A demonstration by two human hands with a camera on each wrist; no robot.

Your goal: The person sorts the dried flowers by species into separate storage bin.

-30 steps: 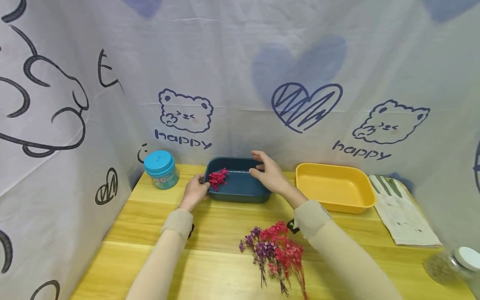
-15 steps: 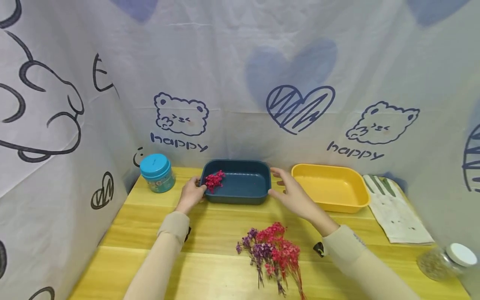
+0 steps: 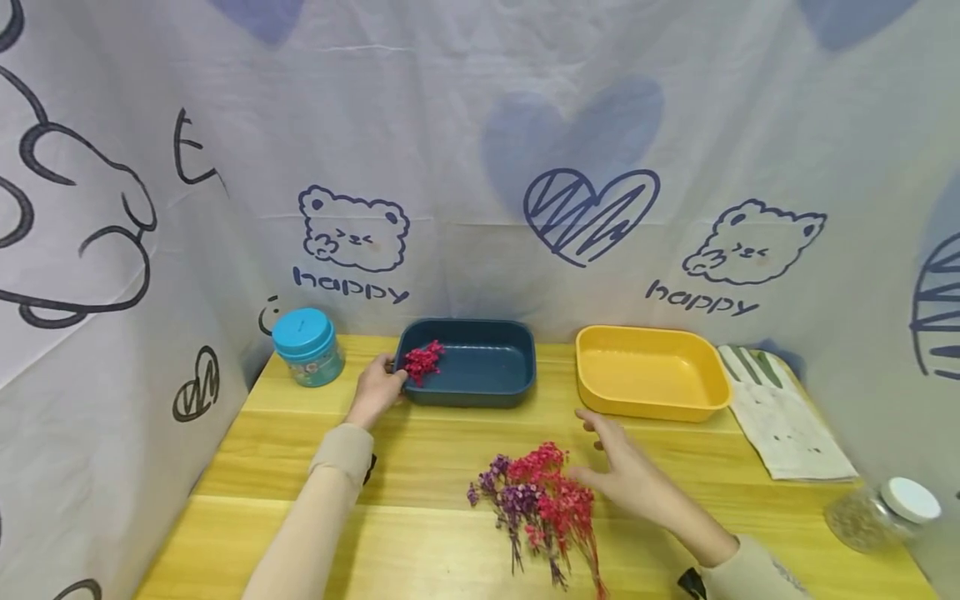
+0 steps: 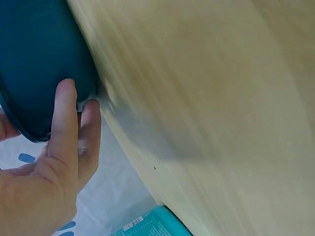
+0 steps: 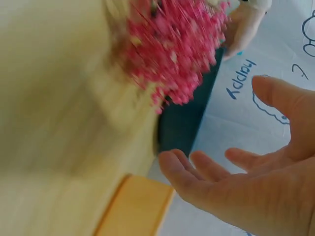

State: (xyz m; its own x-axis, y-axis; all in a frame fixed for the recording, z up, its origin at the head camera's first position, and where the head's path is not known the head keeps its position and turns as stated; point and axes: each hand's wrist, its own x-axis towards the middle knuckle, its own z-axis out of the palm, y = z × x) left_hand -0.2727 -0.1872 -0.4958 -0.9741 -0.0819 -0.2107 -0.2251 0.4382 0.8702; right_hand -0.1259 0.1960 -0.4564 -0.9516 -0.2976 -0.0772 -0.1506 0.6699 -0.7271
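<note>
A dark blue bin [image 3: 487, 367] stands near the fabric wall, with a small sprig of crimson dried flowers [image 3: 423, 362] inside at its left end. My left hand [image 3: 375, 390] grips that end; the left wrist view has the fingers [image 4: 64, 118] against the outer wall and the thumb on the rim's other side. My right hand [image 3: 637, 479] is over the table with its fingers spread, holding nothing. Just left of it lies a loose bunch of dried flowers, with pink blossoms [image 3: 566, 504] and purple blossoms [image 3: 517, 498].
A yellow bin [image 3: 645, 375] stands right of the blue one. Beyond it lies a white cloth with green stripes [image 3: 787, 429]. A white-lidded glass jar [image 3: 862, 518] tips sideways at the right edge. At far left stands a blue-lidded tub [image 3: 311, 350].
My right hand has left the blue bin's right end and moved right and towards me, beside the flower bunch. My left hand has stayed on the bin.
</note>
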